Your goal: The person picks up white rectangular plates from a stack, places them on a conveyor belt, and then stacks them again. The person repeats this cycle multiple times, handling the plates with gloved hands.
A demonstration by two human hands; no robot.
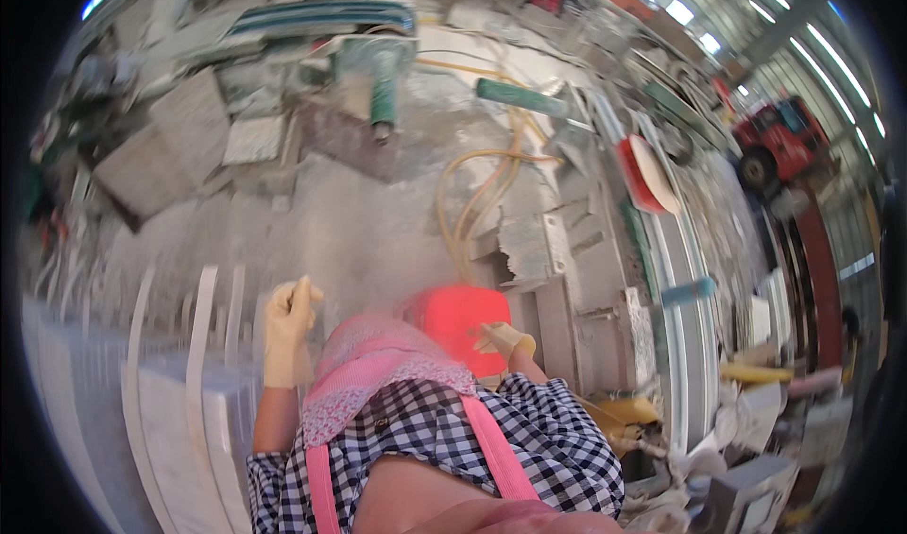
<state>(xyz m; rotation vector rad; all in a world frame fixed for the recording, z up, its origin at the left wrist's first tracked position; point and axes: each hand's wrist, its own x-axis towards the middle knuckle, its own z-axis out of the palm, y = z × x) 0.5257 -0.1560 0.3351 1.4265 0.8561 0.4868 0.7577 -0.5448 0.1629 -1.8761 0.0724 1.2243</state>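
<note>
Grey floor (pixel 331 217) borders red object (pixel 449 318) behind right fingers (pixel 495 333).

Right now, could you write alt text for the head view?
The person's cream-gloved right hand shows against a red object, contact unclear; the gloved left hand is near pale slabs. Yellow hoses lie across the cluttered workshop floor.

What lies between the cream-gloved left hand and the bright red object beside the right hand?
In the head view, the pink patterned fabric apron and some grey floor show between the left hand and the red object.
</note>
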